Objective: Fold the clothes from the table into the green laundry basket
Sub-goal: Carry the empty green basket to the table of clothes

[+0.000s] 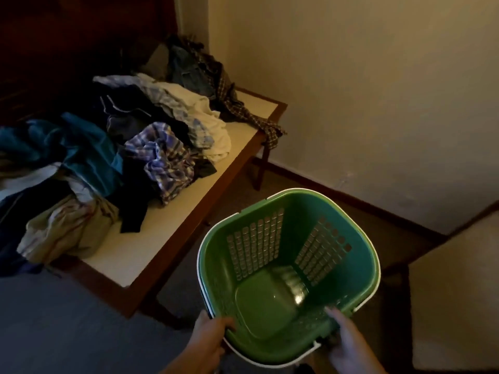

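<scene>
The left hand [213, 336] grips the near rim of the green laundry basket [361, 265]. The blurred right hand [348, 344] meets that rim, its grip unclear. Unfolded clothes [108, 147] heap the table [121, 255], just left of the basket.

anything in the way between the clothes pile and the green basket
Nothing visible: the clothes pile lies on the table, and the green laundry basket, empty inside, is held beside the table's edge, left hand on its rim.
</scene>
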Action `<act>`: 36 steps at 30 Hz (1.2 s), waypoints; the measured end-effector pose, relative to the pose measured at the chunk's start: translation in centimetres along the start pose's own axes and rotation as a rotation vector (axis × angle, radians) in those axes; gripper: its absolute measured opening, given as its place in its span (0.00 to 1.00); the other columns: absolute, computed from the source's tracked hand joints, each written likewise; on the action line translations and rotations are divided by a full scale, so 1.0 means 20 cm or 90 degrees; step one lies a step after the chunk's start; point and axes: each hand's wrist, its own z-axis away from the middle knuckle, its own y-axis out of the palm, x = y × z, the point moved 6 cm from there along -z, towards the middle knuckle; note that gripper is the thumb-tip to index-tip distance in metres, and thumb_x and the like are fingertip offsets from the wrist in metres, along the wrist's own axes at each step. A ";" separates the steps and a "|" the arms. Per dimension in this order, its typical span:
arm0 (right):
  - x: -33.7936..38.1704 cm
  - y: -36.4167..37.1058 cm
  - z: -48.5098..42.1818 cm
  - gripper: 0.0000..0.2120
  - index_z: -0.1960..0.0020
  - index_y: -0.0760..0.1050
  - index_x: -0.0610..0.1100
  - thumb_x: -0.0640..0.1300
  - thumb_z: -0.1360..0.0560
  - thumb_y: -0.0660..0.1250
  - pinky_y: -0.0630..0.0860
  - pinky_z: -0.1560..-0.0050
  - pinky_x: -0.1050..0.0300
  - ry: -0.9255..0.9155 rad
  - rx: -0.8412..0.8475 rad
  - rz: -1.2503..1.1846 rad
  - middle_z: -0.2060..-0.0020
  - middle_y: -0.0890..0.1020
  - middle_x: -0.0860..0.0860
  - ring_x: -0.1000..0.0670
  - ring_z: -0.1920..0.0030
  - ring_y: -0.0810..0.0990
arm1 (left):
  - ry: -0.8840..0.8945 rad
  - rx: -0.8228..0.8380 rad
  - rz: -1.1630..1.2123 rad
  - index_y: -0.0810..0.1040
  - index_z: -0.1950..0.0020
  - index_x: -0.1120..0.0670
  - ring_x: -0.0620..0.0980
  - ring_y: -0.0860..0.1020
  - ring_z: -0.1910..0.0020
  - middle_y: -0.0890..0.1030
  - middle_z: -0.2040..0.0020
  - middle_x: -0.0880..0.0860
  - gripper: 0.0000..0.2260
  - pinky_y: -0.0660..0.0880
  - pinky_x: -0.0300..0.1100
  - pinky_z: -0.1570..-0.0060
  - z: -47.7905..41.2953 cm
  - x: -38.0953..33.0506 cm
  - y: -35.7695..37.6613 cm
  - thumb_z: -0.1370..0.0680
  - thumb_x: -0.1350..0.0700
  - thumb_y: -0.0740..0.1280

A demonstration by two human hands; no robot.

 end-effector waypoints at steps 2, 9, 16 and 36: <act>0.17 0.01 -0.14 0.29 0.29 0.71 0.43 0.45 0.28 0.76 0.69 0.34 0.38 0.043 0.032 0.084 0.42 0.77 0.36 0.35 0.43 0.76 | 0.004 -0.046 0.068 0.76 0.36 0.62 0.73 0.85 0.52 0.85 0.49 0.70 0.30 0.82 0.70 0.55 -0.04 0.08 0.03 0.36 0.79 0.65; 0.51 0.08 -0.51 0.33 0.27 0.70 0.45 0.38 0.31 0.75 0.69 0.33 0.31 0.120 0.124 0.389 0.33 0.75 0.36 0.33 0.31 0.72 | 0.028 -0.203 0.191 0.74 0.33 0.55 0.71 0.85 0.50 0.86 0.47 0.66 0.29 0.82 0.70 0.53 0.00 0.37 0.13 0.30 0.77 0.68; 0.32 0.22 -0.83 0.18 0.33 0.72 0.39 0.32 0.23 0.66 0.69 0.28 0.39 0.172 0.127 0.437 0.47 0.79 0.37 0.37 0.37 0.76 | 0.031 -0.374 0.233 0.73 0.39 0.57 0.71 0.86 0.55 0.83 0.48 0.69 0.24 0.82 0.69 0.53 -0.13 0.52 0.02 0.29 0.79 0.63; -0.09 0.51 -1.27 0.20 0.29 0.70 0.43 0.38 0.20 0.67 0.82 0.59 0.41 0.110 0.178 0.423 0.36 0.80 0.37 0.36 0.39 0.81 | 0.077 -0.519 0.099 0.69 0.26 0.48 0.59 0.87 0.52 0.82 0.43 0.58 0.25 0.86 0.59 0.55 -0.58 0.70 -0.37 0.20 0.67 0.66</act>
